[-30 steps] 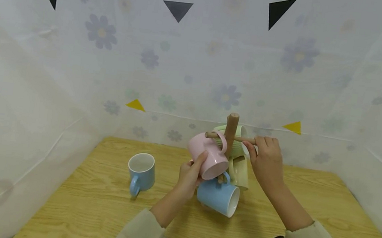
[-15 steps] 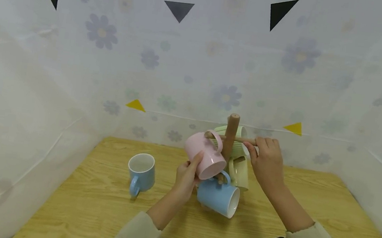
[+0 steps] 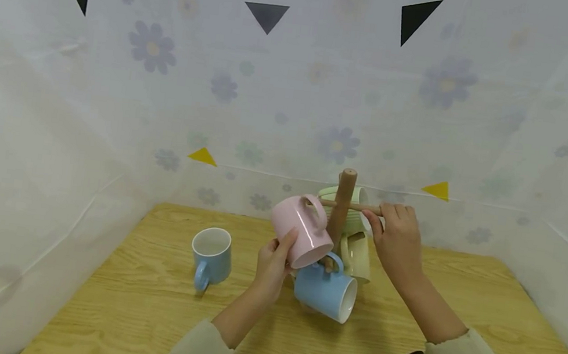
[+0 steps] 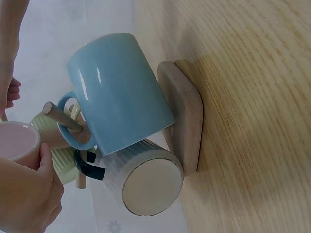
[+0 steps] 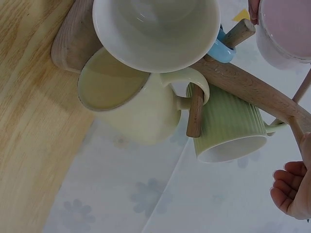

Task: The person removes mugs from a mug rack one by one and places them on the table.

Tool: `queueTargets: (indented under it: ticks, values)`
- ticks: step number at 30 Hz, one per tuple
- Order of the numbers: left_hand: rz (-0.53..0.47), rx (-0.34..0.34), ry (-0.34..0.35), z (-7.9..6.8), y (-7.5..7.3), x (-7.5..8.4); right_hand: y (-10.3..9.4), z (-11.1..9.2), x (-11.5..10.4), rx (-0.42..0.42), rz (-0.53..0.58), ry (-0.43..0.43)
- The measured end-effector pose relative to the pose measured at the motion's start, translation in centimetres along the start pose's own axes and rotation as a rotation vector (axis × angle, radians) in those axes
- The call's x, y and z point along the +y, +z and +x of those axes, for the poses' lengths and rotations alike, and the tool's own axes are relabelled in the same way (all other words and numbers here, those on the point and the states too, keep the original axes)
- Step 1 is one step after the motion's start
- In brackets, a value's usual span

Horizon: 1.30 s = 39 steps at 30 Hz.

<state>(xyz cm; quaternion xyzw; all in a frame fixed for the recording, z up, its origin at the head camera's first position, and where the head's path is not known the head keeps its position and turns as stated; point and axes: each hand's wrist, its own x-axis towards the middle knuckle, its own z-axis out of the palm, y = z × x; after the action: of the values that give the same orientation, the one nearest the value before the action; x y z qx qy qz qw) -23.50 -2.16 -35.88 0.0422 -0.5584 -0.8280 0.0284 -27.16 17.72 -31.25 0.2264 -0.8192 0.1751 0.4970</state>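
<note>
My left hand (image 3: 270,269) grips a tilted pink mug (image 3: 299,225) by its body, thumb along the side. The mug's handle is right at the tip of an upper peg on a wooden mug tree (image 3: 340,212). On the tree's other side, my right hand (image 3: 400,237) pinches the opposite end of an upper peg (image 3: 363,207). Hanging lower are a blue mug (image 3: 321,289), a cream mug (image 3: 357,258) and a green ribbed mug (image 3: 354,223). The left wrist view also shows a pale ribbed mug (image 4: 150,187) with a dark handle.
A second blue mug (image 3: 212,256) stands upright on the wooden table (image 3: 139,295), left of the tree. The tree's flat base (image 4: 187,116) shows in the left wrist view. A flower-patterned curtain (image 3: 284,83) encloses the back and sides.
My left hand has drawn the pink mug a little to the left, its handle sliding along the peg toward the tip. The right hand stays on its peg.
</note>
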Motion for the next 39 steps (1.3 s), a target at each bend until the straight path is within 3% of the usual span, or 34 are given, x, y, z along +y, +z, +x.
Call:
queueTargets:
  ticks: [6, 11, 14, 17, 22, 26, 28, 30, 35, 39]
  values:
    - [0.023, -0.054, 0.043, -0.4, -0.4, -0.1, -0.3, 0.0, 0.1, -0.006, 0.02, 0.029]
    - [0.074, -0.078, 0.079, -0.6, -0.7, -0.3, -0.7, 0.1, 0.1, -0.067, 0.058, 0.077]
    - [0.1, -0.087, 0.094, -0.8, -1.0, -0.5, -1.0, 0.3, 0.1, -0.119, 0.101, 0.14]
    - [0.139, -0.101, 0.116, -0.9, -1.3, -0.7, -1.1, 0.3, -0.2, -0.146, 0.174, 0.258]
    - [0.211, -0.146, 0.178, -1.2, -1.6, -0.8, -1.1, -0.8, -1.1, -0.073, 0.286, 0.449]
    - [0.241, -0.172, 0.203, -1.2, -1.9, -1.1, -1.2, -2.0, -2.3, 0.026, 0.356, 0.479]
    - [0.239, -0.189, 0.216, -1.1, -2.1, -1.4, -1.6, -2.3, -3.1, 0.017, 0.426, 0.525]
    - [0.231, -0.215, 0.233, -1.0, -2.3, -1.5, -2.1, -2.3, -3.8, -0.033, 0.533, 0.587]
    - [0.236, -0.279, 0.271, -0.7, -2.7, -1.7, -3.4, -2.4, -5.4, -0.291, 0.866, 0.784]
    - [0.241, -0.324, 0.286, -0.6, -2.8, -1.8, -4.0, -2.8, -6.2, -0.446, 1.029, 0.869]
